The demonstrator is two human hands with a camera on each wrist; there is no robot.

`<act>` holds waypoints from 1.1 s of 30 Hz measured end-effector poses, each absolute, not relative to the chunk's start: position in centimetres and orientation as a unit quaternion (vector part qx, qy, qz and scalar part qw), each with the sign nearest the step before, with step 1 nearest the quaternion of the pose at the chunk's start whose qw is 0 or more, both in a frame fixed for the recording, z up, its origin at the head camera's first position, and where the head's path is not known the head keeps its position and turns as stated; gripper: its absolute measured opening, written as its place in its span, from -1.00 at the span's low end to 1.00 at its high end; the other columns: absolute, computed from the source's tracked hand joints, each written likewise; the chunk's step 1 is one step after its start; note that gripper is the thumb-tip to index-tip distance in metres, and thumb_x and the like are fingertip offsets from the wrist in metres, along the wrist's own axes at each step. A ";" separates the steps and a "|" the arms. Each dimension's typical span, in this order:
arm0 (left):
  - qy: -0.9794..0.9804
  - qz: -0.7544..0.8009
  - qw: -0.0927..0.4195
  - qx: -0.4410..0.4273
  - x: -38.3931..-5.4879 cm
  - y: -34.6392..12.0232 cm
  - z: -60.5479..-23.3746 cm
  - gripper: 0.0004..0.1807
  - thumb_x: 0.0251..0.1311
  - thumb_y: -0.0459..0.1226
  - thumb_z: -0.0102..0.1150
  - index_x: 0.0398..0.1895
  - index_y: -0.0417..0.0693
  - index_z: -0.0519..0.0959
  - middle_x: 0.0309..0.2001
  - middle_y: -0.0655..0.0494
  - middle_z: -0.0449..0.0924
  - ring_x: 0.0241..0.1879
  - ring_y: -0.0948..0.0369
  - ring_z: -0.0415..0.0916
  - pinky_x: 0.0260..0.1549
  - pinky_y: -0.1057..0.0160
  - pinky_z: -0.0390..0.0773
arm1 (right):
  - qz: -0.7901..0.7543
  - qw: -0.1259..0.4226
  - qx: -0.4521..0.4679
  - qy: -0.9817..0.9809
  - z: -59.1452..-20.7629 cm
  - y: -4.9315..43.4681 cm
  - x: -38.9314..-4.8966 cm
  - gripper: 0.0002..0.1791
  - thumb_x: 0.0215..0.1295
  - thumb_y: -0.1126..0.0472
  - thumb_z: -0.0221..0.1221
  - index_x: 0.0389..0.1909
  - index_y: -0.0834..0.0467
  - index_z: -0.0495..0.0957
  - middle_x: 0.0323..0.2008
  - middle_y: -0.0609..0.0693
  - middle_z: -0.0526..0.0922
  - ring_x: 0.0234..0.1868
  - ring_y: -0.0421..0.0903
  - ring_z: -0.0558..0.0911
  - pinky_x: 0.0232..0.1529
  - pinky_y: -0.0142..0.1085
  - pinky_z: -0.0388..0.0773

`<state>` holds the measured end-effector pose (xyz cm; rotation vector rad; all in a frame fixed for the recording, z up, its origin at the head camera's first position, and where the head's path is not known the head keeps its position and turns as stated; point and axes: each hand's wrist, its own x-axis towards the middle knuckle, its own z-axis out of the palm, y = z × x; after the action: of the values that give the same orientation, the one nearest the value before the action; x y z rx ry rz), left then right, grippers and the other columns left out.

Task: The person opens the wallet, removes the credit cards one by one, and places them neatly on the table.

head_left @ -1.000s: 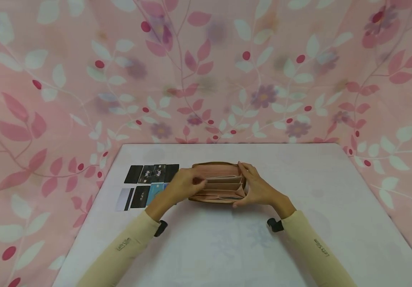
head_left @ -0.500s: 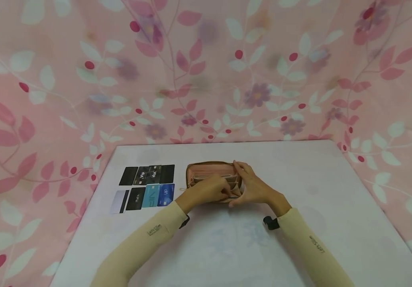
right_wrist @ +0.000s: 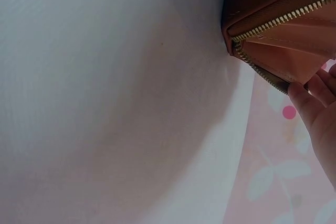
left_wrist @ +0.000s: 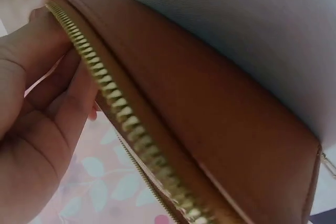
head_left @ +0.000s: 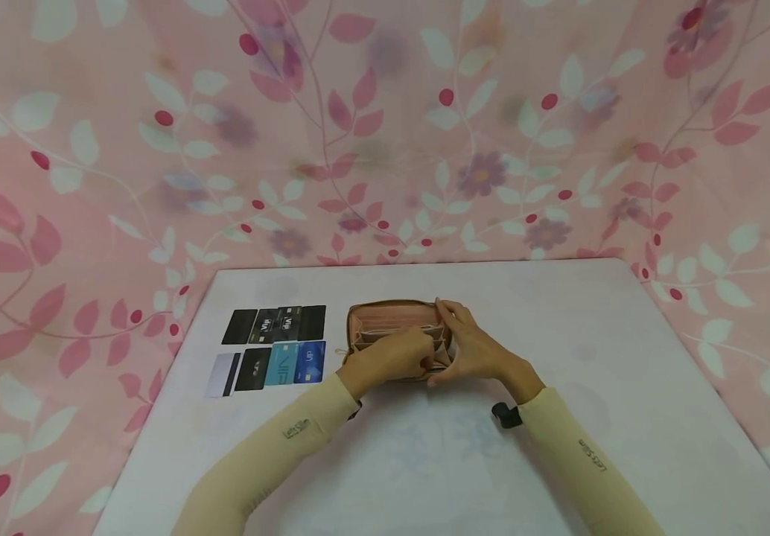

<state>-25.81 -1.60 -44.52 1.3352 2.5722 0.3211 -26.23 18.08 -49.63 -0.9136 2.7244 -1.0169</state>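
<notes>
A brown zip-around wallet stands unzipped with its pockets facing up, on the white table. My right hand holds its right end, thumb at the near side and fingers at the far side. My left hand reaches over the near edge with bent fingers that go down into the pockets. In the left wrist view, the left hand is behind the gold zipper teeth, and I cannot tell what its hidden fingertips hold. The right wrist view shows fingertips at the zipper edge of the wallet.
Left of the wallet lie two rows of cards: black cards at the back, and a silver card, a black card, a light blue card and a blue card in front. A pink floral cloth surrounds the table.
My left hand has moved right, from the wallet's left end into its pockets toward the right end, uncovering the blue cards. The right hand keeps its hold. The head view has shifted slightly.
</notes>
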 end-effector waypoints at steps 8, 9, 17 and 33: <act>0.893 0.033 0.039 0.447 -25.7 -1.1 -44.8 -0.74 0.04 0.00 0.43 -0.52 0.07 0.64 -0.64 0.29 0.40 -0.57 0.39 0.31 -0.55 0.44 0.41 | -0.332 0.048 -0.294 0.895 -49.5 18.3 -26.3 0.58 -0.38 -0.44 0.46 0.55 -0.02 -0.37 0.48 -0.02 -0.13 0.38 -0.05 0.06 0.24 0.02 0.31; 0.894 0.020 0.027 0.448 -25.7 -1.1 -44.9 -0.73 0.02 0.03 0.43 -0.48 0.08 0.67 -0.59 0.28 0.45 -0.54 0.39 0.35 -0.51 0.42 0.46 | -0.332 0.047 -0.294 0.895 -49.5 18.3 -26.4 0.58 -0.37 -0.44 0.46 0.55 -0.02 -0.36 0.48 -0.01 -0.12 0.38 -0.04 0.06 0.24 0.03 0.31; 0.888 -0.007 0.006 0.460 -25.4 -1.1 -45.2 -0.70 0.03 0.06 0.41 -0.41 0.06 0.68 -0.37 0.20 0.57 -0.37 0.31 0.51 -0.33 0.32 0.57 | -0.329 0.048 -0.296 0.896 -49.5 18.1 -26.4 0.59 -0.38 -0.38 0.51 0.55 -0.03 -0.36 0.47 0.00 -0.11 0.34 -0.04 0.10 0.21 0.02 0.33; 0.867 0.148 0.107 0.464 -26.2 -2.9 -42.0 -0.55 -0.08 -0.47 0.27 -0.84 0.05 0.24 -0.74 0.31 -0.03 -0.69 0.39 -0.09 -0.68 0.42 -0.01 | -0.343 0.043 -0.308 0.886 -49.8 18.1 -26.4 0.59 -0.38 -0.37 0.51 0.55 0.04 -0.33 0.47 0.04 -0.09 0.30 -0.02 0.15 0.24 0.05 0.29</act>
<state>-26.16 -2.86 -41.97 1.3652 2.5515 0.4353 -26.39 18.11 -49.82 -0.9431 2.7109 -1.0495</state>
